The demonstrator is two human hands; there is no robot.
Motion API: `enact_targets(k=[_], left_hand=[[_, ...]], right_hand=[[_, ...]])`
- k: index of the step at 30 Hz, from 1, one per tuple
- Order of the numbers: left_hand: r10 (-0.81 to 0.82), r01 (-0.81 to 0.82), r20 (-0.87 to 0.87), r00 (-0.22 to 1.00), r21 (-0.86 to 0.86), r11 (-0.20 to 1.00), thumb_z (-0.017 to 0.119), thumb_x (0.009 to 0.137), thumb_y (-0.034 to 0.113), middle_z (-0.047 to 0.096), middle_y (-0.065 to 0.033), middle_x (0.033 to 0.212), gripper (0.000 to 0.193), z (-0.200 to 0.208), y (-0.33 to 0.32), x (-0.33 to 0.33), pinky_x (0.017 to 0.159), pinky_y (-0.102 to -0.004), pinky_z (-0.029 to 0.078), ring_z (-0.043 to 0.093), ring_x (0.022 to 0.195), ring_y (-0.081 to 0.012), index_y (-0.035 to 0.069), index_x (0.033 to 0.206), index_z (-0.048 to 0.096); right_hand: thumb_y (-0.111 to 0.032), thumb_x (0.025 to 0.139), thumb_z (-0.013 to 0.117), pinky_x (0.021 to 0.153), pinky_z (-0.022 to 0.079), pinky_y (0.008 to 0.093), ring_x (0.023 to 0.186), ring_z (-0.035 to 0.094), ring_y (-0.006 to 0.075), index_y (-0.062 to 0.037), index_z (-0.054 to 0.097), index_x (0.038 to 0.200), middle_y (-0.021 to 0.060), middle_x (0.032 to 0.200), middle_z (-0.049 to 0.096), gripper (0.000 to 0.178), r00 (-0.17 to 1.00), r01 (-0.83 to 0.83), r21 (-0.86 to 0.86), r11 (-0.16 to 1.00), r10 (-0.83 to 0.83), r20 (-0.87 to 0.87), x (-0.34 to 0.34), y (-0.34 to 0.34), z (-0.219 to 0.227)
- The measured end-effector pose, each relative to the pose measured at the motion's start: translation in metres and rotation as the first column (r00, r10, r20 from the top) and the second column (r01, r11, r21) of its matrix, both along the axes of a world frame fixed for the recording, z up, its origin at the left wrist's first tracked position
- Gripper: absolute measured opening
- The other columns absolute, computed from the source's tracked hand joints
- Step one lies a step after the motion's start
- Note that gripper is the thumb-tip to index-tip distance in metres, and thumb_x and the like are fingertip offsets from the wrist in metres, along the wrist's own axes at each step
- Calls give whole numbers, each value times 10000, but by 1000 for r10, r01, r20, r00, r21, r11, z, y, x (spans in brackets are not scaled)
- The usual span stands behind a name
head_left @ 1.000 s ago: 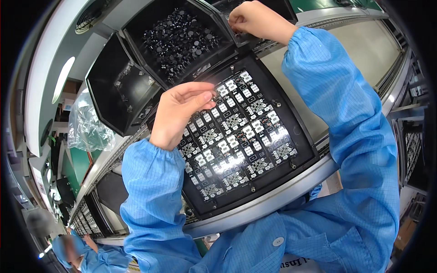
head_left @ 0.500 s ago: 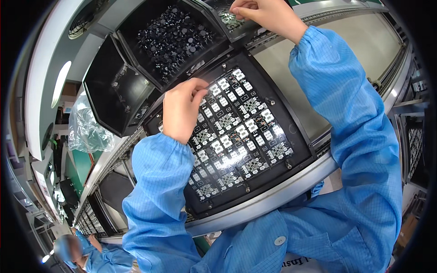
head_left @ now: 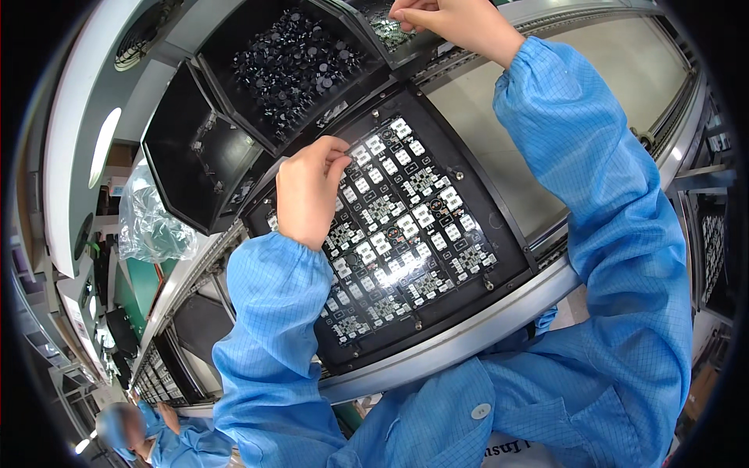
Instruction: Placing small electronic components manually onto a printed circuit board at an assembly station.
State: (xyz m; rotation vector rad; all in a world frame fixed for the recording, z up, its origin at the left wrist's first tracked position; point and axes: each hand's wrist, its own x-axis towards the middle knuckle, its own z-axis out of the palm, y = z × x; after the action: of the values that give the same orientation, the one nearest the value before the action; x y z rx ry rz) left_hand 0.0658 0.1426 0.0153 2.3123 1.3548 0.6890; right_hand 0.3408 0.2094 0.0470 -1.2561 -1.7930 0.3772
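A black carrier frame holds a panel of circuit boards carrying many white and black components. Over the panel's far left part is my left hand, thumb and forefinger pinched together at the boards; whatever they hold is too small or hidden to make out. My right hand reaches to the far side, above a bin of small silvery parts. Its thumb and fingertips are pressed together, and I cannot see what is between them.
A large black bin of dark round parts stands behind the carrier. Left of it is a black bin with few pieces. A conveyor rail runs along the near side. A clear plastic bag and a co-worker in blue are at left.
The carrier with its boards has shifted slightly left in the picture. My right hand has moved slightly left and up, while my left hand stays almost in place, still pinched.
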Motion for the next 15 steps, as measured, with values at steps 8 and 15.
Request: enact_targets(k=[8, 15], left_hand=[[-29, 31, -50, 998, 38, 999, 661, 803, 58, 668, -141, 820, 111, -1, -2, -4, 654, -358, 509, 653, 748, -300, 14, 899, 628], [-88, 93, -93, 992, 57, 994, 650, 808, 71, 664, -132, 805, 76, 5, 2, -10, 642, -359, 502, 645, 735, -309, 39, 877, 641]], right_hand=[[-128, 818, 654, 616, 518, 295, 651, 667, 190, 38, 686, 878, 149, 735, 687, 180, 999, -7, -48, 999, 6, -32, -3, -4, 0], [-122, 819, 652, 610, 517, 291, 643, 662, 174, 38, 685, 875, 143, 727, 686, 172, 1000, -15, 20, 1000, 15, -1, 0, 0, -1]])
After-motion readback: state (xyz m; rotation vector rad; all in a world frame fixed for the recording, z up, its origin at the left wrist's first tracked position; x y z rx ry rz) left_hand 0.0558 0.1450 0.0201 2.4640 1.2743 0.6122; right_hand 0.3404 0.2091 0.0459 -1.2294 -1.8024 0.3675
